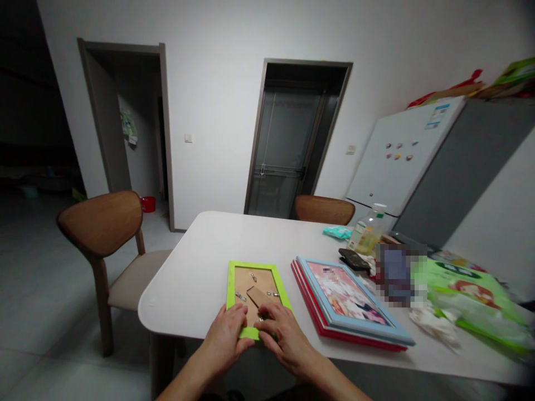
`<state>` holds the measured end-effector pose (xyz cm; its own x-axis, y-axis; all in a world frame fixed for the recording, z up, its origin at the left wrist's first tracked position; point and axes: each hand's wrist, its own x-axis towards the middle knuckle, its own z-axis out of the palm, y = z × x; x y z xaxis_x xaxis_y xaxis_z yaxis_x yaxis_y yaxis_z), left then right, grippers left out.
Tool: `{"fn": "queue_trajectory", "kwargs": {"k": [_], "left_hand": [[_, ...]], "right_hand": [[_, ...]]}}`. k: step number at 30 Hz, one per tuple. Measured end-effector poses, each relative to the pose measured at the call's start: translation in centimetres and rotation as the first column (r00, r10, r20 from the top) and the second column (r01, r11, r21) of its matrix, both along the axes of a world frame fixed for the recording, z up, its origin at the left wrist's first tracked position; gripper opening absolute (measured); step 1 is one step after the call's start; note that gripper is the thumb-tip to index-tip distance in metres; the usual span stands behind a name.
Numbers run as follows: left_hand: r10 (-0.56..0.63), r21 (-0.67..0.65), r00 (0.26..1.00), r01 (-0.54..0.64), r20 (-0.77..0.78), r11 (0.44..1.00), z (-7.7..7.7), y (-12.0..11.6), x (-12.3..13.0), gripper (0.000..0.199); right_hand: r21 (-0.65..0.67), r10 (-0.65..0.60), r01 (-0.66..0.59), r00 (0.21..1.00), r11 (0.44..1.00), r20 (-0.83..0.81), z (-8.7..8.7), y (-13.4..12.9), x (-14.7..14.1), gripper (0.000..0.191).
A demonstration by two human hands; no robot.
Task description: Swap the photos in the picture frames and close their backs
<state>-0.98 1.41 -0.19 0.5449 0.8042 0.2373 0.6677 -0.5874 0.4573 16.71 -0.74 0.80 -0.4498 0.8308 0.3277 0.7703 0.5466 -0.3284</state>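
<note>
A lime-green picture frame [231,284] lies face down near the table's front edge, its brown backboard [261,277] showing. Small metal clips [240,297] sit around the board, and a slanted brown stand flap is at its middle. My left hand [225,337] grips the frame's lower left corner, fingers over the rim and thumb along the front edge. Bent over the lower right part is my right hand [285,336]; its fingertips press by the bottom clip and its thumb rests at the front rim. The right palm and fingers hide that corner.
Right of the frame, a light-blue picture frame [326,301] with a pink picture tops a stack with red frames. Beyond stand a bottle [368,231], a black wallet-like object [354,259] and a green plastic package [480,295]. Wooden chairs [102,223] flank the white table [188,278].
</note>
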Motion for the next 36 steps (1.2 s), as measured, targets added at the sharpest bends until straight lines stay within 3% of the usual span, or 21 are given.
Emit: {"fn": "queue_trajectory", "kwargs": {"k": [3, 6, 9, 13, 18, 23, 27, 32, 36], "left_hand": [[0.012, -0.012, 1.000, -0.012, 0.001, 1.000, 0.1, 0.0, -0.1, 0.050], [0.008, -0.033, 1.000, -0.009, -0.010, 0.999, 0.3, 0.1, -0.1, 0.047], [0.007, -0.039, 1.000, -0.007, -0.013, 0.999, 0.5, 0.1, -0.1, 0.047], [0.027, -0.059, 0.999, -0.028, -0.020, 0.998, 0.3, 0.2, -0.2, 0.053], [0.031, -0.060, 1.000, -0.031, -0.003, 0.998, 0.0, 0.0, -0.2, 0.049], [0.034, -0.056, 0.999, -0.033, 0.018, 0.998, 0.7, -0.4, -0.2, 0.046], [0.031, -0.059, 0.999, -0.030, 0.022, 0.998, 0.8, -0.4, -0.1, 0.041], [0.022, -0.040, 0.999, -0.020, 0.034, 0.999, -0.3, 0.0, -0.2, 0.053], [0.004, -0.022, 0.998, -0.003, 0.063, 1.000, -0.7, 0.3, -0.2, 0.050]], "right_hand": [[0.006, 0.015, -0.015, 1.000, 1.000, -0.012, -0.1, 0.7, 0.5, 0.020], [0.035, -0.168, 0.169, 0.985, 0.985, -0.042, -0.3, 2.7, 1.6, 0.026], [0.032, -0.373, 0.373, 0.928, 0.927, 0.017, -0.6, 5.1, 2.7, 0.027], [0.002, -0.440, 0.443, 0.891, 0.897, 0.116, -0.7, 6.5, 3.2, 0.027], [-0.001, -0.394, 0.397, 0.910, 0.918, 0.131, -0.5, 5.9, 3.2, 0.030], [0.038, -0.363, 0.361, 0.927, 0.932, 0.096, -0.3, 5.4, 3.1, 0.030], [0.070, -0.300, 0.297, 0.953, 0.952, 0.038, 0.1, 5.7, 0.5, 0.028], [-0.014, -0.204, 0.205, 0.978, 0.979, 0.039, 0.2, 7.5, -3.4, 0.023], [-0.059, -0.180, 0.182, 0.983, 0.981, 0.045, -0.2, 8.5, -4.6, 0.022]]}}
